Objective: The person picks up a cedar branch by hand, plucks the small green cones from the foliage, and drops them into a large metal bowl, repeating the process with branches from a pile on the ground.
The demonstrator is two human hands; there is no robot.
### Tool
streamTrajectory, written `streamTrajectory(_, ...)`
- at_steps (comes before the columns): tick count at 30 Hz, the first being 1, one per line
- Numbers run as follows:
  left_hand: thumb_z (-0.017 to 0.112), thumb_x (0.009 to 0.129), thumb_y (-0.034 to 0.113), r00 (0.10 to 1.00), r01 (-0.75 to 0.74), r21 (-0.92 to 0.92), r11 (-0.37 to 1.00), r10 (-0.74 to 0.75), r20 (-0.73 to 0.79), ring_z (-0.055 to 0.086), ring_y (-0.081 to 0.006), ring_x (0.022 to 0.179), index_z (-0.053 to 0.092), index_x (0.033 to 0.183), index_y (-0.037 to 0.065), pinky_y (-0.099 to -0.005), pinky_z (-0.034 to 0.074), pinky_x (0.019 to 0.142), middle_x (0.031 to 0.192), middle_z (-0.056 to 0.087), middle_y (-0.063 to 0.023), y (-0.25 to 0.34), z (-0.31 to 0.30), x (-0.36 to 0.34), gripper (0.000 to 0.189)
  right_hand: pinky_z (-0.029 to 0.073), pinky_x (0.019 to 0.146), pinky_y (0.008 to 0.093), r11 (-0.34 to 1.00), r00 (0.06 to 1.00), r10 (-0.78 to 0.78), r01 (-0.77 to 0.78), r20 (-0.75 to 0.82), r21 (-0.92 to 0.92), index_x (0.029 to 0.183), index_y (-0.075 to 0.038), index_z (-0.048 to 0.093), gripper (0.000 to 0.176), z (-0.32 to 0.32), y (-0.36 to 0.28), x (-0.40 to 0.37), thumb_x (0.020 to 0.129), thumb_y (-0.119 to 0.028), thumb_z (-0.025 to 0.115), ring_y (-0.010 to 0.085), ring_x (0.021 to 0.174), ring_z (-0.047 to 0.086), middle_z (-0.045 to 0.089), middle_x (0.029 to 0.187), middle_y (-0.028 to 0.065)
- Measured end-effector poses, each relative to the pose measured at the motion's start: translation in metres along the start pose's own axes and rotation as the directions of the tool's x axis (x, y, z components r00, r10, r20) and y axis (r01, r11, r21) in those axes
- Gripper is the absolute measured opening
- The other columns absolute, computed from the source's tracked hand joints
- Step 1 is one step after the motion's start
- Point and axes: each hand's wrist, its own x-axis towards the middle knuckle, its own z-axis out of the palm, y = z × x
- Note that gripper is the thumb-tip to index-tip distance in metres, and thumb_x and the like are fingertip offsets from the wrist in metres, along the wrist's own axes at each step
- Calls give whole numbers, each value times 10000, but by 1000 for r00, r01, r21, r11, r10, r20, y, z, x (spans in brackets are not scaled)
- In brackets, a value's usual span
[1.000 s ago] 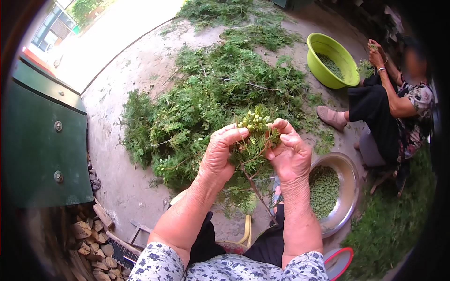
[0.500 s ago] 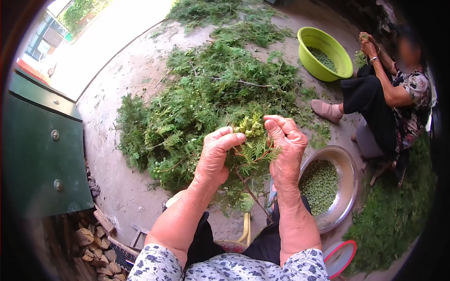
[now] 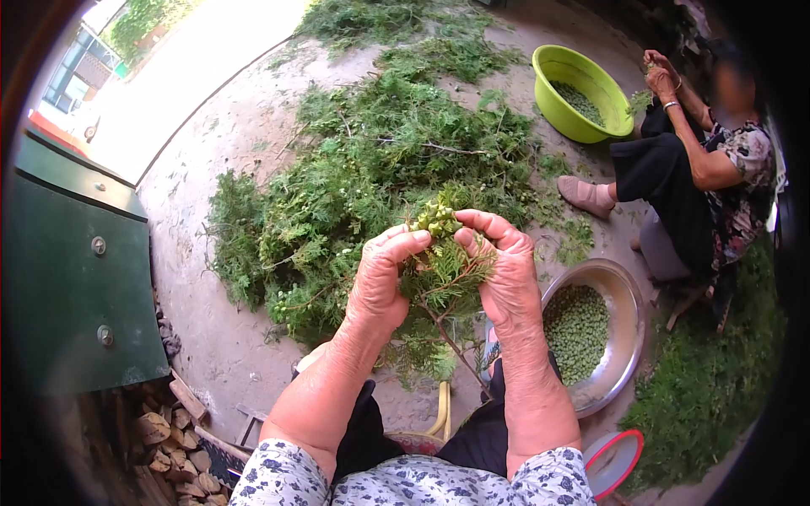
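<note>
My left hand (image 3: pixel 381 274) pinches an evergreen branch (image 3: pixel 451 282) just below a cluster of knobbly green cones (image 3: pixel 436 219) at its top. On the other side, my right hand (image 3: pixel 509 270) has its thumb and forefinger closed at the right edge of that cluster. Flat green sprays and a brown stem hang down between my wrists. Close by my right forearm is a metal basin (image 3: pixel 626 337) with many small green cones (image 3: pixel 576 331) in it.
A large heap of cut evergreen branches (image 3: pixel 380 169) covers the floor ahead. At right a seated person (image 3: pixel 704 164) handles a sprig beside a lime-green tub (image 3: pixel 582 126). Split firewood (image 3: pixel 177 451) lies at lower left under a green metal panel (image 3: pixel 76 278). A red-rimmed object (image 3: pixel 614 464) stands lower right.
My right hand has moved left and in against the cone cluster. The cluster has shifted slightly left and up. The seated person's hands have moved a little.
</note>
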Motion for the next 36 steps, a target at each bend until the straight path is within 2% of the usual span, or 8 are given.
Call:
streamTrajectory(4, 626, 733, 104, 999, 23, 27, 999, -25, 44, 563, -117, 751, 606, 897, 21, -267, 456, 715, 829, 613, -24, -1, 5, -2, 186, 419, 560, 168, 987, 998, 32, -23, -58, 156, 963, 12, 606, 162, -5, 9, 2, 840, -92, 618, 38, 632, 508, 586, 736, -19)
streamTrajectory(9, 616, 708, 111, 993, 68, -90, 994, -59, 99, 544, -97, 726, 595, 966, 12, -225, 422, 642, 884, 618, -25, -2, -4, 1, 278, 409, 544, 232, 900, 998, 42, -61, 53, 432, 935, -7, 556, 200, -21, 1, 9, 869, -193, 588, 150, 699, 533, 556, 859, 60)
streamTrajectory(14, 614, 689, 119, 990, 34, -111, 993, -19, 140, 557, -118, 750, 591, 989, 14, -259, 440, 679, 901, 627, -44, -1, -8, 2, 318, 412, 548, 225, 944, 995, 97, -101, 28, 314, 929, -24, 556, 166, -8, -15, 0, 865, -172, 594, 138, 703, 555, 588, 879, 61)
streamTrajectory(18, 606, 702, 119, 988, 18, -106, 994, -1, 157, 571, -140, 784, 594, 984, 9, -284, 456, 732, 899, 629, -57, 5, -2, -2, 302, 400, 539, 180, 985, 983, 166, -169, 79, 38, 893, -40, 587, 161, -10, -6, 0, 831, -177, 644, 66, 630, 526, 594, 756, 3)
streamTrajectory(24, 615, 739, 119, 997, -17, -22, 1000, 18, 80, 572, -133, 787, 607, 971, 14, -282, 457, 748, 890, 628, -43, 4, 1, -2, 255, 443, 619, 182, 997, 996, -64, 66, 61, -30, 888, -7, 602, 162, -3, -3, -3, 778, -86, 691, 46, 692, 525, 588, 790, -9)
streamTrajectory(28, 631, 748, 122, 996, -30, 21, 999, 28, 89, 558, -104, 768, 612, 966, 21, -258, 450, 726, 874, 626, -21, 1, -1, 0, 242, 452, 632, 182, 986, 993, -27, 45, 112, -161, 913, -4, 601, 180, -1, -6, -4, 772, -71, 691, 46, 709, 534, 593, 807, -4)
streamTrajectory(32, 633, 753, 116, 996, -15, 22, 1000, 13, 87, 542, -94, 732, 616, 950, 24, -241, 441, 700, 857, 624, -16, 1, 0, -2, 218, 461, 609, 195, 984, 992, -10, 32, 124, -176, 919, -11, 603, 163, 0, -5, -4, 793, -87, 675, 50, 710, 547, 600, 810, 0)
streamTrajectory(36, 624, 735, 112, 982, 29, -11, 1000, -27, 188, 593, -149, 770, 593, 971, 11, -274, 476, 722, 884, 627, -48, 3, -5, -1, 258, 374, 480, 200, 982, 999, 5, 3, -43, 191, 934, -16, 578, 205, -21, 1, 7, 858, -204, 605, 91, 607, 508, 543, 738, 16)
